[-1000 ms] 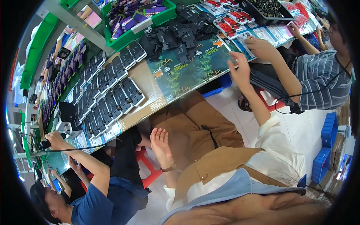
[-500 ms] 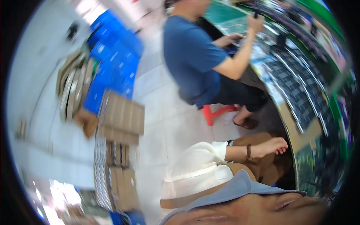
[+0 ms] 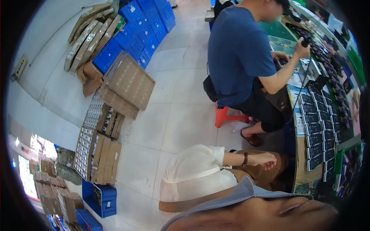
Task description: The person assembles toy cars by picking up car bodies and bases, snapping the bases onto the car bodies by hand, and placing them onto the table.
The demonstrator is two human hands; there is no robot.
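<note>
My left hand rests over my brown-clad lap, beside the workbench's near edge. Its fingers are loosely curled in and I see nothing in them. A dark bracelet or watch circles the wrist, below a white sleeve. No part of my right hand shows. On the bench, nearest to my left hand, lie rows of black rectangular parts with silvery edges.
A co-worker in a blue shirt sits on a red stool, holding up a black corded tool. Blue bins and cardboard cartons stand along the left wall. A green-framed rack edges the bench's far side.
The view has swung and become sharper, bringing more floor cartons and blue bins into sight. My left hand appears slightly farther left and lower, its fingers a bit more curled.
</note>
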